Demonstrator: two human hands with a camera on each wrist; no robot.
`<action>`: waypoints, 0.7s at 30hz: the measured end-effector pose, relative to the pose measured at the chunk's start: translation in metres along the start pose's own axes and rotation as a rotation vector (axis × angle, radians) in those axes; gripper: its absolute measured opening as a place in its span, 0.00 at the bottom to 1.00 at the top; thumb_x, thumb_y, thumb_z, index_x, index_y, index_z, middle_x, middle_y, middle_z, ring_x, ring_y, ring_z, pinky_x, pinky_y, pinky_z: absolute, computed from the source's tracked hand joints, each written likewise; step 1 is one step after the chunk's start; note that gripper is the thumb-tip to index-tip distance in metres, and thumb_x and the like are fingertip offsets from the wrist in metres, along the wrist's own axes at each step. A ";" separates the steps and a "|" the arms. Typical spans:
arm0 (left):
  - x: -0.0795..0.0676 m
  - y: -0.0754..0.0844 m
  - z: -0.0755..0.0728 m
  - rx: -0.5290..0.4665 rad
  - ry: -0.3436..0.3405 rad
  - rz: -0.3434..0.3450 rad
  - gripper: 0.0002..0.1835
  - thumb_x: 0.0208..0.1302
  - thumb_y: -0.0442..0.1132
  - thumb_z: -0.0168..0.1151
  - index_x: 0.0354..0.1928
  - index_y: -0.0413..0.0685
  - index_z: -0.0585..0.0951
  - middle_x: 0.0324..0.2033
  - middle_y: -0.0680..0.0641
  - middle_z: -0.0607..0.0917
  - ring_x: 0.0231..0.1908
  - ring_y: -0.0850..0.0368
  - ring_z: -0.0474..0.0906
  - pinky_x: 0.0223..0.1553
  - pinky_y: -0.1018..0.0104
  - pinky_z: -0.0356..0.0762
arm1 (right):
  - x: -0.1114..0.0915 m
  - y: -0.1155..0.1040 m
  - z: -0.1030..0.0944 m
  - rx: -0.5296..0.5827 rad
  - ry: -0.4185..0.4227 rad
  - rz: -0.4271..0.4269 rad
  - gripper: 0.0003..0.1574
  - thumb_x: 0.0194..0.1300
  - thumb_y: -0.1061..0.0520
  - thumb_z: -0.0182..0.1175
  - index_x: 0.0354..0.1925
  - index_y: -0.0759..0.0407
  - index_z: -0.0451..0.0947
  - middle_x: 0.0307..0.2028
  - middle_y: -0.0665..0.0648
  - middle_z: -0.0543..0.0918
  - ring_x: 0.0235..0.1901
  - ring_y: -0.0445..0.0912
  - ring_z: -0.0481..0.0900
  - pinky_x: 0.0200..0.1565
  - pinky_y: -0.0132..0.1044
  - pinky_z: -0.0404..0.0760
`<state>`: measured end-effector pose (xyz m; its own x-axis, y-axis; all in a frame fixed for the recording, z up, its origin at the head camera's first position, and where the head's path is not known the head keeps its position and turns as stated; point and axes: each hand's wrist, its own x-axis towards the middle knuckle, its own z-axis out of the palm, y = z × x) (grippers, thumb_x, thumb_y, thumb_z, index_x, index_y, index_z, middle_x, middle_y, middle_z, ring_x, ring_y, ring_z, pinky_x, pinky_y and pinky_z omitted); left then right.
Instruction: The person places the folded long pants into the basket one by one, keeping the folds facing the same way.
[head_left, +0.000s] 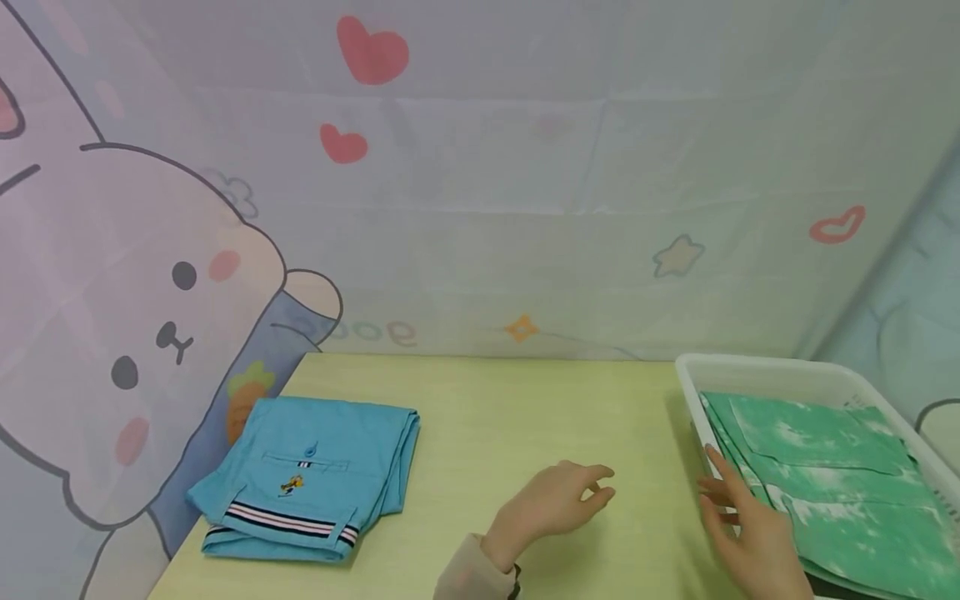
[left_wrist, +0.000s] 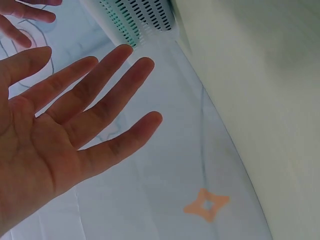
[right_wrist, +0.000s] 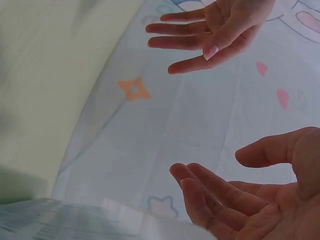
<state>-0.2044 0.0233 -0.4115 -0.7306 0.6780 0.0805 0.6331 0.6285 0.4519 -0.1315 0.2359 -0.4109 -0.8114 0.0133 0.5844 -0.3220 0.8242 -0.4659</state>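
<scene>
From where I'm standing, both hands are hanging wide over the desk [head_left: 525,417]. The left hand [head_left: 558,504] is hovering near the middle, its nearly straight fingers spreading apart and pointing toward the basket [head_left: 757,364]. A pale sleeve [head_left: 472,571] is covering the forearm behind it, and a dark band [head_left: 515,581] is showing at the wrist.

The right hand [head_left: 753,533] is hovering at the basket's left side, its thumb standing well away from its loosely bending fingers. I cannot tell whether it is touching the rim.

The white basket is standing at the right end of the desk, and the green cloth [head_left: 862,483] is lying folded inside it, its white patches showing on top. At the left end, well apart from the basket, the blue pants [head_left: 330,492] are lying folded, with a striped band running along the near side and a small embroidered figure sitting below a buttoned pocket.

Behind the desk a pale curtain [head_left: 525,250] is hanging, showing a big rabbit [head_left: 150,333] on the left and red hearts higher up.
</scene>
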 end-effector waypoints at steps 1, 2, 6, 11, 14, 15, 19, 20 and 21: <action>-0.001 -0.002 -0.001 0.005 0.003 -0.004 0.18 0.67 0.47 0.46 0.55 0.52 0.73 0.42 0.55 0.84 0.40 0.66 0.80 0.38 0.76 0.75 | 0.000 -0.002 0.001 0.015 -0.004 0.000 0.39 0.54 0.69 0.57 0.63 0.57 0.60 0.35 0.64 0.84 0.28 0.32 0.79 0.25 0.25 0.76; -0.002 -0.003 -0.002 0.003 0.007 -0.008 0.18 0.66 0.47 0.47 0.55 0.52 0.73 0.42 0.55 0.83 0.40 0.66 0.80 0.37 0.76 0.75 | 0.001 -0.003 0.002 0.022 -0.012 0.003 0.39 0.54 0.69 0.57 0.63 0.56 0.60 0.36 0.63 0.84 0.29 0.30 0.78 0.25 0.24 0.76; -0.007 -0.009 -0.006 -0.011 0.018 -0.019 0.18 0.66 0.47 0.47 0.55 0.51 0.73 0.43 0.53 0.83 0.40 0.65 0.80 0.37 0.76 0.75 | 0.002 -0.008 0.007 0.052 -0.016 -0.006 0.37 0.54 0.69 0.57 0.62 0.57 0.62 0.37 0.62 0.84 0.31 0.31 0.78 0.26 0.19 0.74; -0.013 -0.017 -0.012 -0.022 0.025 -0.047 0.18 0.67 0.47 0.46 0.55 0.51 0.73 0.43 0.52 0.83 0.41 0.62 0.80 0.38 0.73 0.76 | 0.002 -0.013 0.016 0.077 -0.029 -0.025 0.37 0.52 0.71 0.58 0.60 0.60 0.64 0.37 0.61 0.84 0.32 0.34 0.80 0.25 0.21 0.75; -0.016 -0.020 -0.015 -0.030 0.031 -0.062 0.18 0.67 0.47 0.46 0.56 0.51 0.72 0.43 0.51 0.83 0.41 0.62 0.80 0.37 0.73 0.76 | 0.001 -0.015 0.022 0.092 -0.044 -0.019 0.36 0.52 0.71 0.58 0.60 0.59 0.64 0.38 0.60 0.84 0.32 0.38 0.80 0.24 0.26 0.76; -0.017 -0.021 -0.016 -0.033 0.033 -0.066 0.18 0.67 0.47 0.46 0.56 0.51 0.72 0.43 0.51 0.83 0.41 0.61 0.80 0.37 0.73 0.76 | 0.001 -0.016 0.024 0.095 -0.054 -0.016 0.36 0.52 0.71 0.58 0.60 0.58 0.64 0.39 0.60 0.83 0.33 0.39 0.80 0.24 0.27 0.76; -0.022 -0.023 -0.022 -0.026 0.051 -0.081 0.18 0.67 0.47 0.45 0.56 0.51 0.72 0.44 0.51 0.83 0.42 0.61 0.79 0.39 0.71 0.76 | 0.000 -0.021 0.031 0.108 -0.065 -0.028 0.36 0.52 0.71 0.58 0.60 0.59 0.65 0.39 0.59 0.83 0.32 0.42 0.81 0.24 0.27 0.77; -0.023 -0.023 -0.024 -0.020 0.056 -0.085 0.19 0.67 0.47 0.45 0.56 0.51 0.72 0.44 0.51 0.83 0.43 0.61 0.79 0.40 0.71 0.76 | 0.000 -0.022 0.032 0.111 -0.066 -0.033 0.35 0.51 0.71 0.58 0.59 0.60 0.65 0.39 0.59 0.83 0.33 0.43 0.81 0.24 0.27 0.77; -0.025 -0.024 -0.026 -0.014 0.058 -0.090 0.19 0.67 0.47 0.45 0.56 0.51 0.72 0.44 0.51 0.82 0.44 0.61 0.79 0.41 0.70 0.75 | 0.000 -0.024 0.034 0.118 -0.070 -0.036 0.35 0.51 0.71 0.58 0.59 0.61 0.66 0.39 0.59 0.83 0.33 0.43 0.81 0.24 0.27 0.77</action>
<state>-0.2080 -0.0182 -0.4015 -0.7983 0.5955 0.0906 0.5609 0.6801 0.4721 -0.1400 0.1970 -0.4226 -0.8291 -0.0580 0.5561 -0.4031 0.7513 -0.5226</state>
